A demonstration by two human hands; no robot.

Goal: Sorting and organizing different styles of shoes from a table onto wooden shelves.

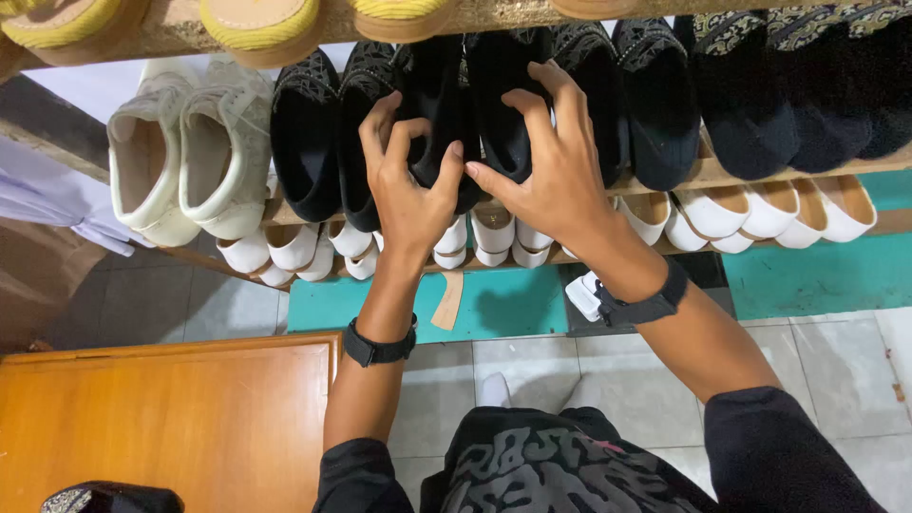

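Two hands gripping a pair of black shoes on a wooden shoe shelf.

The left hand (pixel 410 185) is closed around one black shoe (pixel 439 104), fingers curled over its upper and thumb pressed against its side; the right hand (pixel 546 161) is clamped on the black shoe next to it (pixel 503 95), fingers spread over the top. The thumbs nearly meet between the two shoes, which stand side by side in the middle of the shelf (pixel 722 173), among other black shoes (pixel 304 133). A pair of white sneakers (pixel 185 157) sits at the row's left end. White sandals (pixel 760 209) line the shelf below. An orange wooden worktop (pixel 171 418) lies at lower left.
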